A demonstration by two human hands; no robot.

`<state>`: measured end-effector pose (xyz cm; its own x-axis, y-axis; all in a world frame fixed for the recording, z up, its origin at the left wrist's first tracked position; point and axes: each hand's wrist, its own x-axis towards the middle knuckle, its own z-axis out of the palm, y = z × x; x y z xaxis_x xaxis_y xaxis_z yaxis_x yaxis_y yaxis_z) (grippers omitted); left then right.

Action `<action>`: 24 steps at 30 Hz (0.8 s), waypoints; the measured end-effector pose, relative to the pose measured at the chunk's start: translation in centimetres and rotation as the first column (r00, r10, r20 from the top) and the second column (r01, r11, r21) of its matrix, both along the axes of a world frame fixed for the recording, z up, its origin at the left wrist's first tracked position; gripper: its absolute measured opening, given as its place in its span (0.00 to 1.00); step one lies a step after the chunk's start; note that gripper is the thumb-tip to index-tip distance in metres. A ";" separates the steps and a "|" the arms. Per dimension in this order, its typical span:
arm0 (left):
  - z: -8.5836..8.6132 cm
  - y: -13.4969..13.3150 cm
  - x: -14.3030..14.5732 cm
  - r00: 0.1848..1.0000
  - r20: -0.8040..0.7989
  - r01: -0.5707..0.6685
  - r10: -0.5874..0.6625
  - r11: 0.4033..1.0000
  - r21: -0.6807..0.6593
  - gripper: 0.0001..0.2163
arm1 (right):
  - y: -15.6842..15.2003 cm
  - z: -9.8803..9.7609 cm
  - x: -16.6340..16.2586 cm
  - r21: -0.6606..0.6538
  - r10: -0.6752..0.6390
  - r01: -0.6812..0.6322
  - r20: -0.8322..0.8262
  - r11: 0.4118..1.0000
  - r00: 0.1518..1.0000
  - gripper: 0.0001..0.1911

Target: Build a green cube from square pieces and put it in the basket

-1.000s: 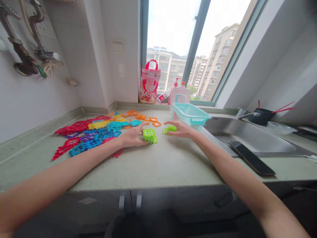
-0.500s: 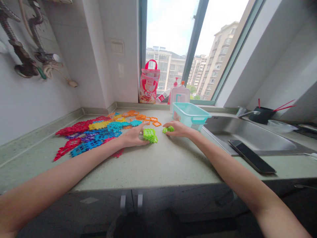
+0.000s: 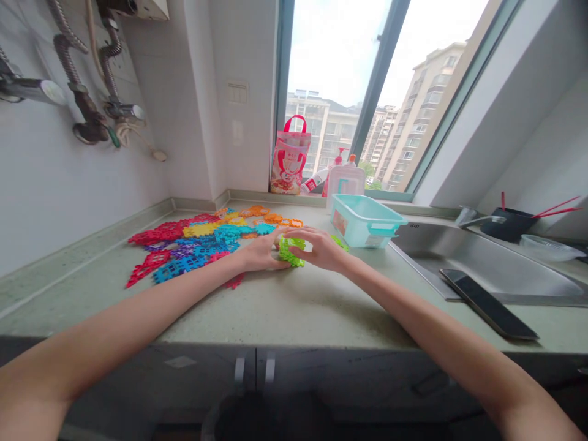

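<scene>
My left hand [image 3: 264,252] is closed round the left side of a small stack of lime-green interlocking plastic building pieces [image 3: 288,254] on the counter. From the right, my right hand [image 3: 321,248] meets the same stack, fingers curled over its top and thumb against its near face. Its fingertips come close to those of my left hand. More green pieces [image 3: 340,242] lie just beyond my right hand, partly hidden by it. Left of my hands spreads a pile of similar pieces: red [image 3: 172,231], yellow [image 3: 202,229], blue [image 3: 181,267], purple and orange [image 3: 273,218].
A turquoise plastic box [image 3: 367,211] stands behind my right hand, beside the steel sink [image 3: 487,260]. A phone [image 3: 489,303] rests across the sink's near edge. A pink bag [image 3: 290,162] and bottles stand by the window. A black holder [image 3: 508,223] is at the right.
My right hand has moved left from the separate green pieces to the stack in my left hand. The green pieces now show on its right. The view has shifted slightly left.
</scene>
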<state>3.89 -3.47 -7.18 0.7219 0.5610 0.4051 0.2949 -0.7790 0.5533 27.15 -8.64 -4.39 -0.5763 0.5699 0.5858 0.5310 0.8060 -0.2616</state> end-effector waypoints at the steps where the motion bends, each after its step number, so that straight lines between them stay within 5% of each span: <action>1: 0.0 0.0 0.0 1.000 0.004 0.000 0.000 1.000 0.005 0.44 | 0.0 -0.2 -0.2 0.004 -0.002 0.002 0.022 1.000 1.000 0.18; 7: -0.3 0.1 -0.2 1.000 -0.014 -0.021 0.021 0.998 -0.053 0.46 | 0.2 1.6 1.6 0.040 -0.069 0.067 0.071 0.997 0.995 0.19; 11: -0.2 0.0 -0.2 1.000 -0.006 0.015 -0.015 0.995 -0.100 0.48 | 0.8 3.2 5.7 0.017 -0.344 0.344 0.099 0.939 0.934 0.20; 14: 0.0 -0.1 -0.2 1.000 -0.018 0.012 -0.014 0.995 -0.097 0.48 | 1.8 1.8 8.4 -0.014 -0.514 0.546 0.318 0.838 0.797 0.24; 18: 0.3 -0.3 -0.2 1.000 -0.023 0.011 -0.013 0.996 -0.089 0.47 | 2.8 -1.2 9.0 -0.034 -0.552 0.660 0.515 0.751 0.655 0.27; 21: 0.3 -0.3 -0.2 0.999 -0.031 0.008 -0.011 0.996 -0.088 0.47 | 2.9 -2.1 7.6 -0.025 -0.567 0.670 0.511 0.742 0.646 0.24; 24: 0.3 -0.2 -0.2 0.999 -0.050 -0.017 0.014 0.998 -0.061 0.47 | 2.7 -1.8 6.0 -0.010 -0.519 0.592 0.468 0.806 0.715 0.15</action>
